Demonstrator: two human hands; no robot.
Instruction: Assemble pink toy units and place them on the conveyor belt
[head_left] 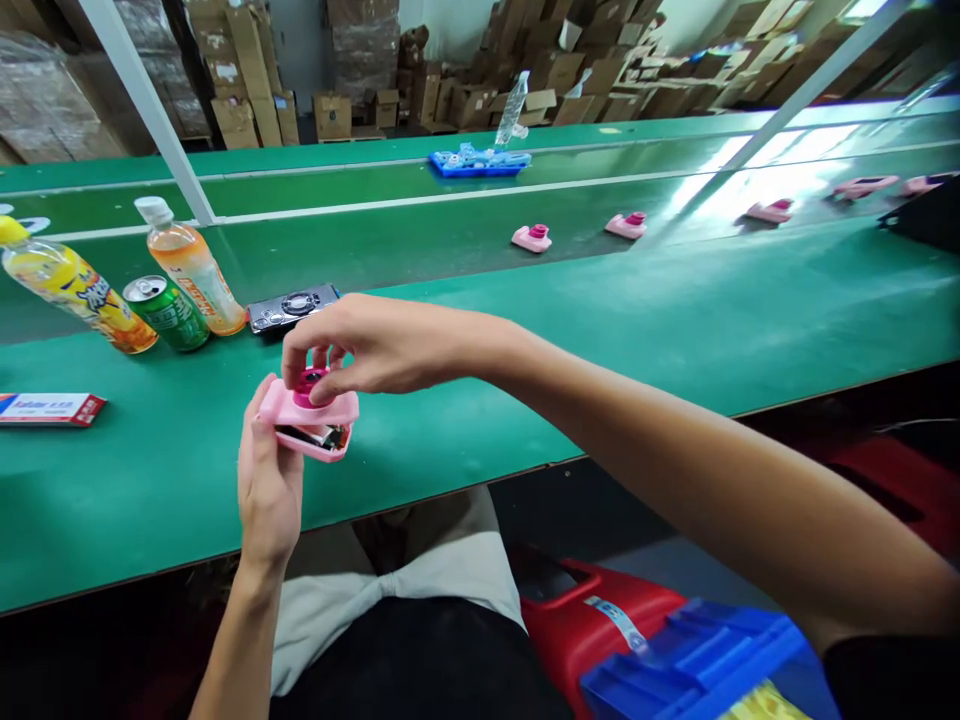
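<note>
A pink toy camera [311, 410] is held above the green bench, its two shell halves gaping so that dark and metallic parts show inside. My left hand [268, 480] grips its left side from below, thumb along the edge. Over the top, my right hand [337, 350] has thumb and fingers closed on the darker pink lens ring of the upper half. Just behind the hands lies a black phone [292, 308].
To the left stand a yellow-capped bottle [82, 290], a green can [169, 312] and an orange drink bottle [196, 265]. A narrow box [52, 409] lies nearer me. Pink toy cameras [532, 238] sit along the belt; behind is a blue tray [480, 162]. Below right is a blue bin [697, 660].
</note>
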